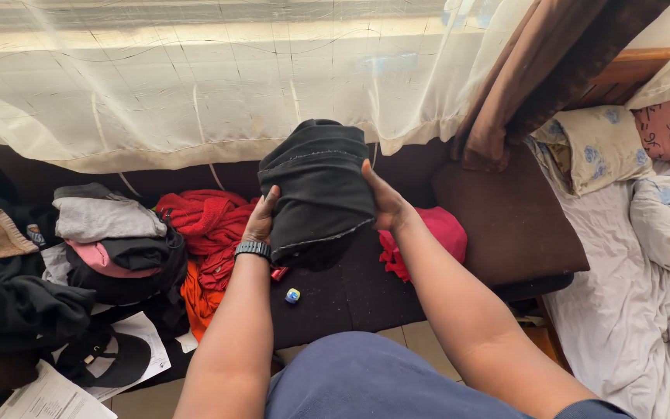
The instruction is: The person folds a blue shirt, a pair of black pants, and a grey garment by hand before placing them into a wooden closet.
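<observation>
Both hands raised over dark bench (350, 299). Left hand (261, 219) and right hand (384, 202) clasp a folded black garment (318, 190) from either side, at 9 and 3 o'clock. Watch (253, 249) on left wrist. Red cloth (209, 221) at garment's 8 o'clock; clothes pile (114, 233) farther left; bed (630, 310) toward 4.

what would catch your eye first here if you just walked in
A folded black garment held up at centre between the left hand and right hand, in front of a sheer white curtain. Below it, bright red clothes lie on a dark bench, beside a stack of folded clothes on the left.
</observation>
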